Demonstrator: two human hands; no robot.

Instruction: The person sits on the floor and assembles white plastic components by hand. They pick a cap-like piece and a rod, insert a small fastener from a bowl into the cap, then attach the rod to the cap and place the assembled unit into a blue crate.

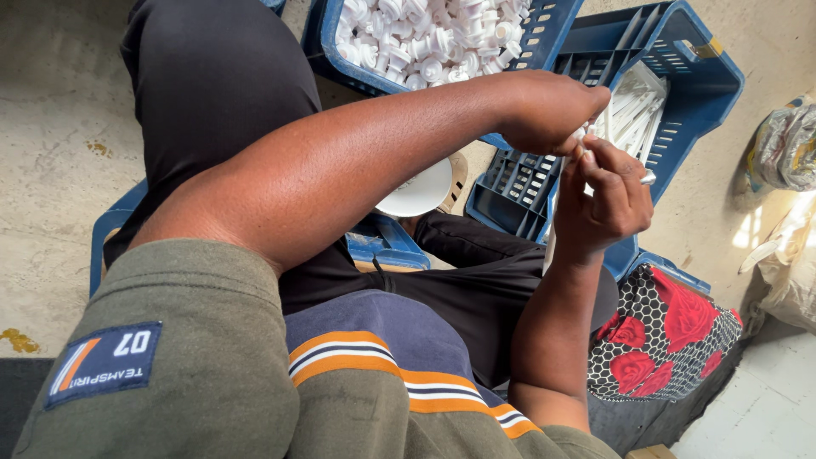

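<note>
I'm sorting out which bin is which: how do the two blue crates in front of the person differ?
The left crate is heaped with small, stubby white caps; the right crate holds a thin bundle of long white tubes, its slatted floor mostly bare. The left crate is cut off by the frame's top edge; the right shows fully. Both are blue plastic, on the floor.

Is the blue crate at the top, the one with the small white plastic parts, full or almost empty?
Full, as far as visible. White parts are heaped up to the rim of the blue crate; its upper part is out of view.
</note>
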